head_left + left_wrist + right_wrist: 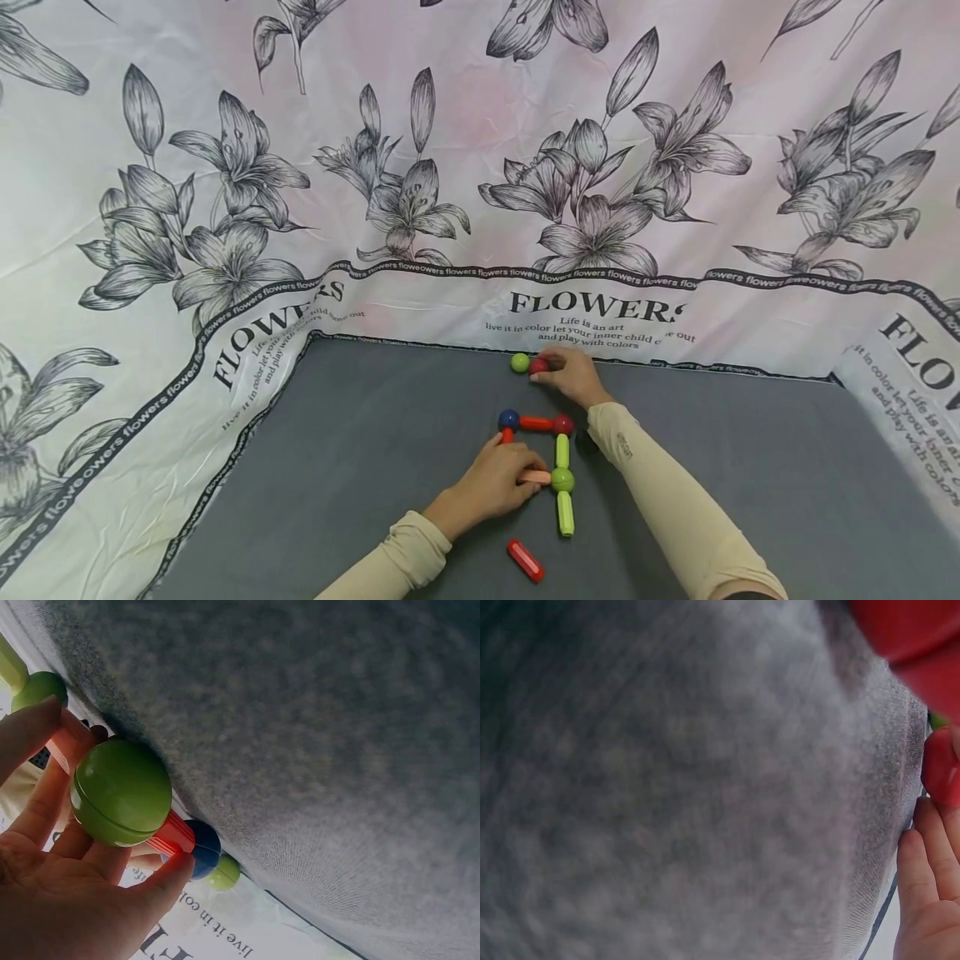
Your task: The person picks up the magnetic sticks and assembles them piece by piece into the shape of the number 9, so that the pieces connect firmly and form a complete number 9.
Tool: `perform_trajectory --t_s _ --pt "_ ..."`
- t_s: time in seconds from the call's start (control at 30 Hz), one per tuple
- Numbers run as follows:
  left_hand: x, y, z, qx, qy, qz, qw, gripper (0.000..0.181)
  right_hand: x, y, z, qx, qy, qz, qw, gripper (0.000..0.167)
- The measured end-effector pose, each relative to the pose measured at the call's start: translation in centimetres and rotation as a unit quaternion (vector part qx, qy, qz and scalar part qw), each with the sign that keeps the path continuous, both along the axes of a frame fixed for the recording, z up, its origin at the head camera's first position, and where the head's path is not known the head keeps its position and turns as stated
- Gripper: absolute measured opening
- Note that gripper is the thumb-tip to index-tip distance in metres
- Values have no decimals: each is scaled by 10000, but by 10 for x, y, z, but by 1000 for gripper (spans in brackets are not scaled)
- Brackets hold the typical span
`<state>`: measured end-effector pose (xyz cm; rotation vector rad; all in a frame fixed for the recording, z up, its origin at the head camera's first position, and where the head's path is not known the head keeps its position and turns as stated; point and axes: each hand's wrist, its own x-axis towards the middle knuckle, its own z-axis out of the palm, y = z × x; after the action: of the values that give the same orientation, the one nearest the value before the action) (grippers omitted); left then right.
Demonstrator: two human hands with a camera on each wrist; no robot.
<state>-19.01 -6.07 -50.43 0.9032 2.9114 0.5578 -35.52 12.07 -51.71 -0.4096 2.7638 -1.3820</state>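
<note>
My left hand [498, 479] grips one corner of a frame of coloured building rods and balls. In the left wrist view a green ball [124, 791] sits in front of its palm, with fingers on an orange-pink rod [71, 739] and a red rod [174, 834]. The frame's other corners are a blue ball [509, 419], a dark red ball [562, 425] and a second green ball [562, 480]. A yellow-green rod [566, 514] sticks out towards the near side. At the far edge, my right hand [576, 375] holds a loose red ball [538, 366] between thumb and fingers.
A light green ball [520, 362] stands left of the loose red one. One red rod [525, 560] lies alone near the front of the grey surface [360, 467]. Flower-printed cloth [450, 308] rises behind the far edge and along both sides.
</note>
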Motion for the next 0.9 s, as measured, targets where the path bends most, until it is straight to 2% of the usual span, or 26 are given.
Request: perform_trajectory --t_s 0.23,0.4,0.53,0.7,0.9 --pt "1 3 3 16 56 38 10000 20 4 5 6 128 49 -136 9998 45" --pt "4 4 5 13 61 45 10000 33 9 8 10 242 159 -222 9993 44" --pt "6 8 5 19 246 -36 9997 42 19 14 19 208 336 -262 9989 45" --pt "6 14 6 49 432 -240 9988 47 38 24 36 180 446 -290 9984 46" --pt "7 22 5 -74 608 -531 9967 47 79 43 51 251 335 -428 9982 46"
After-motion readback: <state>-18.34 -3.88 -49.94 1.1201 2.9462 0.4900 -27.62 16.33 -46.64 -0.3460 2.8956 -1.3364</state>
